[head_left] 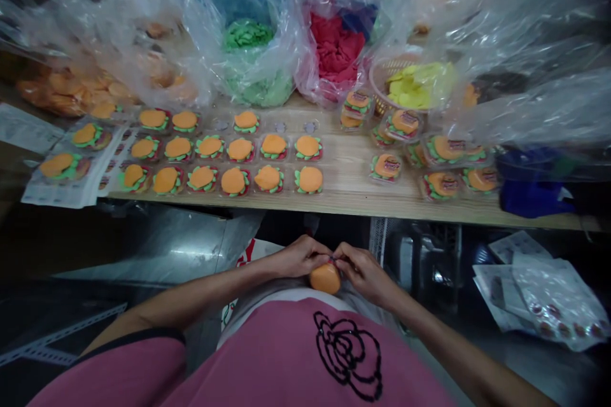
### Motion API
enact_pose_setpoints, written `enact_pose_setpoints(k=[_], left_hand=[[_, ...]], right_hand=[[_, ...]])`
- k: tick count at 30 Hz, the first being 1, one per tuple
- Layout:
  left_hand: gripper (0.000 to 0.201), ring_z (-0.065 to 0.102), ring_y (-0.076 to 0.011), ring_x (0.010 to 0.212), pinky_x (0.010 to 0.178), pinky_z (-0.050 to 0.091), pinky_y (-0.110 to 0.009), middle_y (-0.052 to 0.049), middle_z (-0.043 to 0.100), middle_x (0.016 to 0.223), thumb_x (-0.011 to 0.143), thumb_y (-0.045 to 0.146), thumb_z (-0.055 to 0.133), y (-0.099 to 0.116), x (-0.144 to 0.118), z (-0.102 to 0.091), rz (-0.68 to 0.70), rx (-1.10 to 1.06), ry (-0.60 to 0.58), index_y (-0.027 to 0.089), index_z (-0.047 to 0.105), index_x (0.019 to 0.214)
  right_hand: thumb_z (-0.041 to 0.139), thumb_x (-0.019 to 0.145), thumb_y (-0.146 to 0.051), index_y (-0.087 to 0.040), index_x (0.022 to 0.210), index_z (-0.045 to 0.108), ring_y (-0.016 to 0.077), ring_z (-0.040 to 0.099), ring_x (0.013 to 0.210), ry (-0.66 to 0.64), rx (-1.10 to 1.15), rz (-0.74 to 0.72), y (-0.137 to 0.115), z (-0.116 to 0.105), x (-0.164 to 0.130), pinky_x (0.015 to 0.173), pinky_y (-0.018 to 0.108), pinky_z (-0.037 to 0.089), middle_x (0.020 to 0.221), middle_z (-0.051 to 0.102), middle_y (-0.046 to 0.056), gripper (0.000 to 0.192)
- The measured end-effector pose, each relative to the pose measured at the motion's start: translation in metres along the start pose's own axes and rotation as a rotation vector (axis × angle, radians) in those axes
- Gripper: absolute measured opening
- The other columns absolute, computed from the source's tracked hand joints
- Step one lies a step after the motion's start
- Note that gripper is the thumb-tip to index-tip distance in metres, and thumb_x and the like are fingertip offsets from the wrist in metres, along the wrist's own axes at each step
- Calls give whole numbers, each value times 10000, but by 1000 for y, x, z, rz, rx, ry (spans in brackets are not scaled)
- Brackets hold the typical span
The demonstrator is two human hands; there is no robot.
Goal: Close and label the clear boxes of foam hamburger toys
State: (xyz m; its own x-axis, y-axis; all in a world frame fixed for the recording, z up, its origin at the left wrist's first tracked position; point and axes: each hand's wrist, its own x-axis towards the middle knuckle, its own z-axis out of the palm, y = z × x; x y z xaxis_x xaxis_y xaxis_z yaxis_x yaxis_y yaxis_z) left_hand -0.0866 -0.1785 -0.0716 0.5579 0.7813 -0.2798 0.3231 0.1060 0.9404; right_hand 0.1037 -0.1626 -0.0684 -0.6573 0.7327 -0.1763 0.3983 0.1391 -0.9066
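Close to my body, below the table's front edge, both hands meet at an orange toy burger bun [325,280]. My left hand [303,257] is closed, its thumb and fingertips pinching the far left edge of the bun. From the other side my right hand [361,269] is closed too, fingers pinched at the bun's upper right edge. A small dark bit shows between the fingertips, too small to name. On the table, rows of toy burgers [235,181] with green frills and red layers sit in clear plastic trays [280,126].
Clear bags of green pieces [248,35], red pieces [337,48] and orange pieces [71,89] line the back. Yellow pieces [417,84] lie over a basket [382,70]. Closed burger boxes [386,167] and a blue object [529,184] stand right. Sticker sheets [556,299] lie lower right.
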Motion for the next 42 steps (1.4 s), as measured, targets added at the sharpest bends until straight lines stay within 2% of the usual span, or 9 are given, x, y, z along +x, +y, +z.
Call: enact_pose_setpoints(k=[11, 17, 20, 24, 28, 32, 36, 38, 42], left_hand=[[261, 474, -113, 557, 555, 354, -193, 3, 587, 581, 768, 273, 474, 0, -3, 3, -63, -58, 109, 134, 695, 750], [325, 589, -180, 754, 680, 421, -245, -80, 681, 863, 788, 363, 489, 11, 5, -8, -63, -329, 308, 143, 688, 921], [342, 591, -202, 824, 747, 428, -276, -98, 677, 901, 776, 394, 513, 22, 14, -8, -51, -385, 369, 132, 685, 914], [411, 571, -237, 935, 750, 449, -309, -91, 643, 1028, 755, 481, 513, 40, 29, 2, -178, -611, 406, 183, 641, 1008], [529, 631, -267, 769, 650, 487, -391, -121, 650, 969, 737, 555, 489, 53, 48, 10, -395, -1089, 48, 177, 554, 1101], [601, 646, -260, 782, 682, 498, -376, -88, 637, 1013, 597, 253, 724, 54, 76, 11, -403, -1110, 268, 199, 470, 1139], [819, 650, -289, 787, 681, 501, -391, -79, 640, 981, 519, 239, 767, 61, 88, 8, -417, -995, 398, 238, 358, 1229], [758, 651, -289, 753, 650, 504, -387, -69, 651, 914, 506, 260, 771, 68, 87, 8, -393, -948, 396, 218, 408, 1170], [547, 646, -272, 734, 592, 503, -350, -37, 659, 818, 516, 314, 759, 78, 82, 11, -353, -923, 392, 206, 505, 988]], right_hand=[[415, 811, -151, -197, 729, 517, 114, 465, 579, -30, -51, 25, -1, 3, 6, 555, 233, 339, 621, 494, -31, 139], [569, 752, -297, -198, 1102, 474, 171, 579, 815, 133, 302, 185, -1, -4, -1, 651, 274, 470, 1006, 575, 70, 376], [640, 691, -307, -183, 1078, 485, 199, 600, 883, 137, 429, 229, 0, -7, -4, 708, 301, 497, 1031, 603, 75, 435], [645, 688, -261, -183, 1080, 511, 216, 606, 878, 371, 73, 120, -1, -21, -9, 770, 350, 495, 975, 638, 67, 421], [516, 754, -128, -210, 1225, 462, 260, 531, 1050, 442, -446, -231, -14, -43, -21, 900, 431, 432, 1198, 561, 98, 481], [591, 710, -147, -241, 1297, 401, 252, 502, 1115, 474, -509, -216, -18, -79, -35, 925, 364, 438, 1297, 487, 69, 624], [502, 785, -265, -218, 746, 631, 220, 571, 993, 1066, -299, 21, 12, -155, -58, 871, 343, 436, 1009, 651, 60, 143], [457, 787, -339, -185, 615, 576, 234, 576, 915, 1276, -267, 112, 38, -202, -69, 816, 372, 432, 950, 642, 109, 260], [548, 652, -397, -170, 629, 606, 195, 571, 669, 1409, -158, 261, 81, -270, -77, 641, 316, 438, 690, 636, 66, 235]])
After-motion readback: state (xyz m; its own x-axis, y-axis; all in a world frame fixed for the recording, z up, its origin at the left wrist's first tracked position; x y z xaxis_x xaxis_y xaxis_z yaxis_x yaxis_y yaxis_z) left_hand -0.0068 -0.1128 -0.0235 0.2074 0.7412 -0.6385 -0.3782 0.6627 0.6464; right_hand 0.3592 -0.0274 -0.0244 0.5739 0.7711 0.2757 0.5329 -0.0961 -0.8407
